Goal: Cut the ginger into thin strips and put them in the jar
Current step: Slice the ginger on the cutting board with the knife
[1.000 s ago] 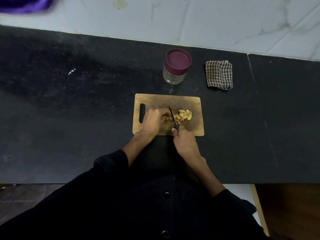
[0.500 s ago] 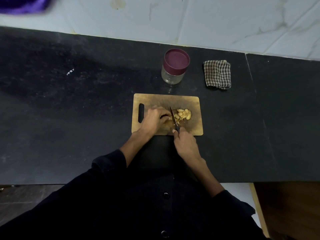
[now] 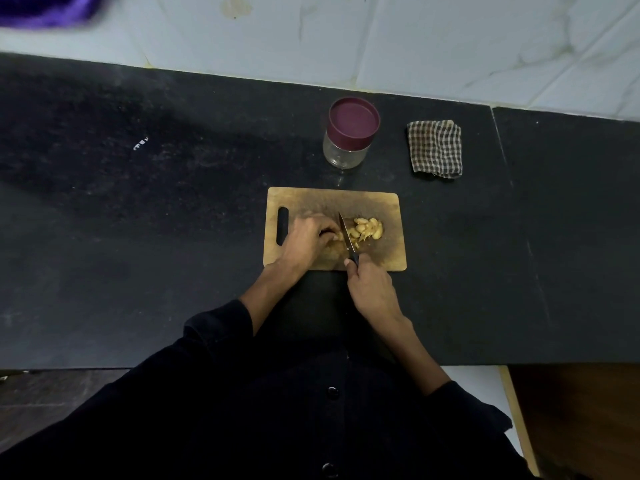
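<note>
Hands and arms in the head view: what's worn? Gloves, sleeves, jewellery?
Both the left hand and the right hand are bare: no gloves, and no rings or watch visible. Both forearms are uncovered. The dark sleeves are pushed up the forearms, part of a dark garment with dark buttons down the front.

A matt wooden board (image 3: 374,206), clear glass jar (image 3: 343,154) and checked woven cloth (image 3: 435,148) are seen on speckled matt stone (image 3: 173,237).
</note>
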Tool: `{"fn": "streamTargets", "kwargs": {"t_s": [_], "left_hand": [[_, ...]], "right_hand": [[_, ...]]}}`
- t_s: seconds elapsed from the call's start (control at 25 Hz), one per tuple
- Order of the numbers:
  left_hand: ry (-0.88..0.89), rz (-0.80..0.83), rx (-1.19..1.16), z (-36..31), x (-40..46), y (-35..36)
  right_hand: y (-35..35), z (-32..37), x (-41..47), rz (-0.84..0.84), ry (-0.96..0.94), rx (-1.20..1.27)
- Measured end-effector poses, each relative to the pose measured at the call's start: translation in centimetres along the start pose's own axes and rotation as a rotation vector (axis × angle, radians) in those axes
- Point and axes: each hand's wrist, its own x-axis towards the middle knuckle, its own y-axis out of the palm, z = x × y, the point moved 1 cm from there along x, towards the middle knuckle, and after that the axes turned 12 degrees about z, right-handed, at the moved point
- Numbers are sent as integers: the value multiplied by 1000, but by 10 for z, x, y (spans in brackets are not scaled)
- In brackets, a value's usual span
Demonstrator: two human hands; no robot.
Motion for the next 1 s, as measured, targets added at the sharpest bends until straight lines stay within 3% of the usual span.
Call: {"fn": "streamTargets", "kwargs": {"t_s": [1.0], "left_hand": [[96,-122,133,8,-5,12]], "right_hand": [[12,3,1,12,37,-115]]}}
